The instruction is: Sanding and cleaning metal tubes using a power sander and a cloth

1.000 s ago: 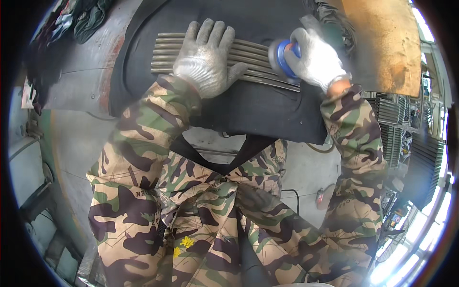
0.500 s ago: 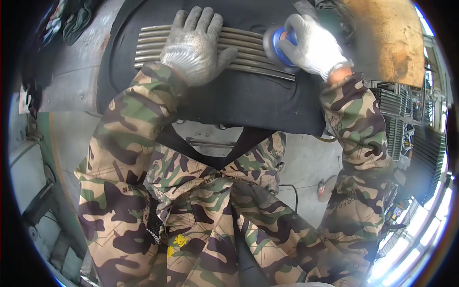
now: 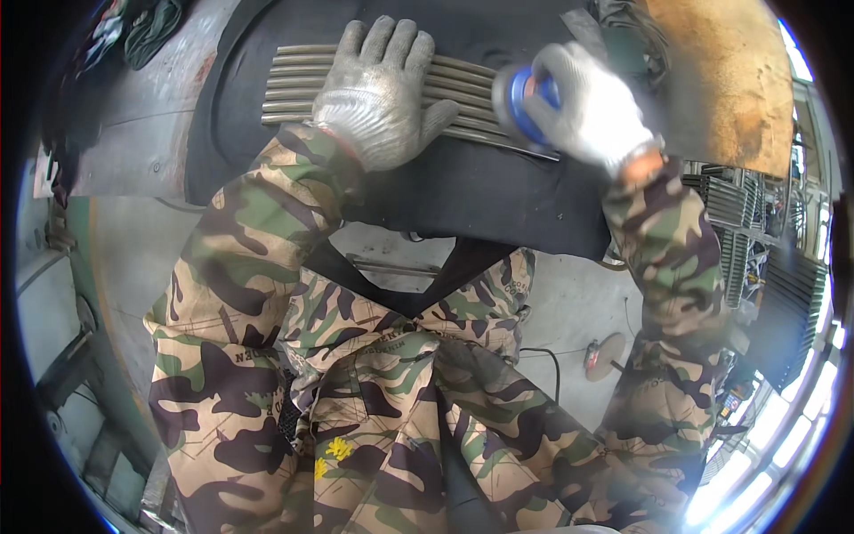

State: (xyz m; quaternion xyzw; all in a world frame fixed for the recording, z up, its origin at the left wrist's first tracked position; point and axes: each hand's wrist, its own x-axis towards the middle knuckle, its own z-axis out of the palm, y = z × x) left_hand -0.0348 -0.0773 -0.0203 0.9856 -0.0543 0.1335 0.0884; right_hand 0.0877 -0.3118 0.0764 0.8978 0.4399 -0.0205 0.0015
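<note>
Several slim metal tubes (image 3: 463, 93) lie side by side across a black mat (image 3: 427, 191). My left hand (image 3: 374, 93), in a pale knitted glove, rests flat on them left of their middle, fingers stretched out and thumb apart. My right hand (image 3: 592, 107), gloved too, is wrapped round a round blue tool (image 3: 531, 107) with a pale disc-like edge. That edge is at the tubes' right ends and covers part of them. Blur hides the tool's exact kind and whether the disc touches the metal.
A brown board (image 3: 738, 80) lies to the right of the mat. Dark cloth (image 3: 153, 34) lies at the far left of the table. Racks with stacked metal bars (image 3: 729, 200) stand at the right. On the floor is a round disc-like object (image 3: 607, 356) beside a dark cable (image 3: 553, 360).
The whole view has shifted slightly, so the tubes and hands appear a little lower and to the right. My left hand stays flat on the tubes; the blue tool stays near their right ends.
</note>
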